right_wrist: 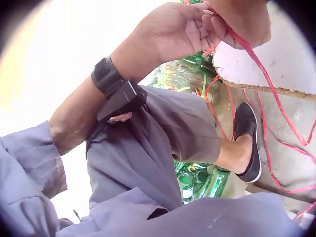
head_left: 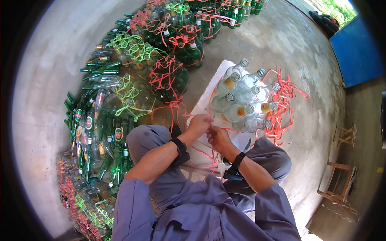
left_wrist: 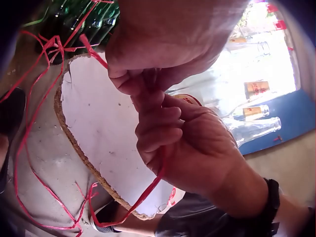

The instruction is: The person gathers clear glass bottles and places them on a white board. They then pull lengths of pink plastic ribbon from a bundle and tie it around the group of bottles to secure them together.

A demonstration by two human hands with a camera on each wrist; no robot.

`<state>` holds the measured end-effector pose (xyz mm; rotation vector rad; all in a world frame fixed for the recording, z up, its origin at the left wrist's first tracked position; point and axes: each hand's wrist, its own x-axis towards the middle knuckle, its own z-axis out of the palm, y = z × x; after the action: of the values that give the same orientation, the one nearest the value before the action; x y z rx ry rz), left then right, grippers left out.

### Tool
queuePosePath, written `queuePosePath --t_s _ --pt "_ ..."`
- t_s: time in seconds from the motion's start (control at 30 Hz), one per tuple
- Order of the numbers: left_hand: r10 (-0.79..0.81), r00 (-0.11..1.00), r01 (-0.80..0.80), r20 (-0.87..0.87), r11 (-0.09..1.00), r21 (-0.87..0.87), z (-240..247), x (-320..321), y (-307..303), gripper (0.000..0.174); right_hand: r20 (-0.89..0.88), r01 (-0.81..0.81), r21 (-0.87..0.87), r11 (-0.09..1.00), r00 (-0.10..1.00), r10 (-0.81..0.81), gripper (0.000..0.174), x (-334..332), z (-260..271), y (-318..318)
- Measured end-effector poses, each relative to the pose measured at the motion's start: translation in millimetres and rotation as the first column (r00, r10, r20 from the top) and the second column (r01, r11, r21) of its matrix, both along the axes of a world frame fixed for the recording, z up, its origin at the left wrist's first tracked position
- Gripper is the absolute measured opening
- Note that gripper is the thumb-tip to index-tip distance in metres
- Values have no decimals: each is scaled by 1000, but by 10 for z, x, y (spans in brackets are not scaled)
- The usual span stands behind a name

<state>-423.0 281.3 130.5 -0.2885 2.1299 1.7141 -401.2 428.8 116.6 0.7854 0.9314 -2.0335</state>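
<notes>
Clear glass bottles (head_left: 237,100) stand upright in a cluster on a white board (head_left: 217,72). At the near left of the bottles my left hand (head_left: 198,125) and right hand (head_left: 220,139) meet fingertip to fingertip. Both hands pinch a thin red strap (left_wrist: 148,191); in the left wrist view it trails from below the curled fingers of my right hand (left_wrist: 190,143), with my left hand (left_wrist: 168,34) above. The right wrist view shows the strap (right_wrist: 269,79) hanging beside my left hand (right_wrist: 173,32). Overlapping fingers hide the crossing of the strap.
A heap of loose red strap (head_left: 285,100) lies right of the bottles. Strap-bound green bottles (head_left: 171,78) and piled loose bottles (head_left: 94,132) fill the left side. Wooden frames (head_left: 339,182) stand far right. More strap lies around my shoe (right_wrist: 247,143).
</notes>
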Motion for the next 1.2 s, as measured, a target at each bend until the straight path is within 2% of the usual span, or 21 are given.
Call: queuePosePath --t_s 0.07,0.17,0.3,0.37,0.43,0.5,0.53,0.6,0.67,0.7,0.8,0.87,0.9,0.97,1.1,1.17,1.2 --pt "33 996 -45 83 988 148 10 4 7 16 0 -4 6 1000 1000 4 13 -5 0 0" --pt "40 993 -66 114 971 230 -25 -9 -1 20 -14 -24 27 999 1000 24 13 -2 -1 4" --pt "47 993 -70 105 972 226 -36 -2 10 22 -98 -34 19 999 995 36 19 -3 63 1" --pt "58 998 -64 39 979 194 32 -3 14 24 -106 -28 13 1000 994 29 20 -17 105 -3" --pt "47 996 -63 75 971 231 85 -31 10 24 -114 -21 6 1000 993 22 22 -23 117 -5" --pt "35 993 -63 111 962 266 121 -38 7 25 -151 -20 -1 1000 988 19 33 -23 99 -2" --pt "35 992 -72 125 948 311 162 -37 6 25 -150 -20 -1 1000 989 20 33 -19 116 -2" --pt "35 990 -83 140 932 354 245 -11 18 26 -223 -35 37 999 974 43 51 -4 152 2" --pt "163 982 -187 95 908 375 404 39 71 28 -219 -21 55 998 975 33 57 -2 176 8" --pt "164 982 -188 96 908 375 405 39 67 28 -215 -7 74 997 976 23 63 -1 189 9" --pt "140 987 -159 80 921 356 353 19 43 26 -220 -20 99 995 975 41 63 12 217 8" --pt "-13 999 16 -48 998 64 241 -3 20 23 -242 -36 126 991 968 66 62 17 225 10" --pt "-12 999 15 -47 998 65 188 -2 13 23 -263 -51 153 987 960 90 61 20 230 12" --pt "-39 991 19 -125 987 -160 104 -3 3 27 -278 -51 164 985 956 96 61 30 216 17" --pt "-31 986 0 -163 983 -184 46 3 8 16 -296 -71 173 982 947 121 63 20 247 32" --pt "-52 966 -36 -255 944 -329 23 -1 22 19 -290 -73 133 988 951 109 63 29 181 58" --pt "-53 965 -36 -255 943 -329 12 1 16 19 -281 -76 92 993 955 99 64 34 148 69"
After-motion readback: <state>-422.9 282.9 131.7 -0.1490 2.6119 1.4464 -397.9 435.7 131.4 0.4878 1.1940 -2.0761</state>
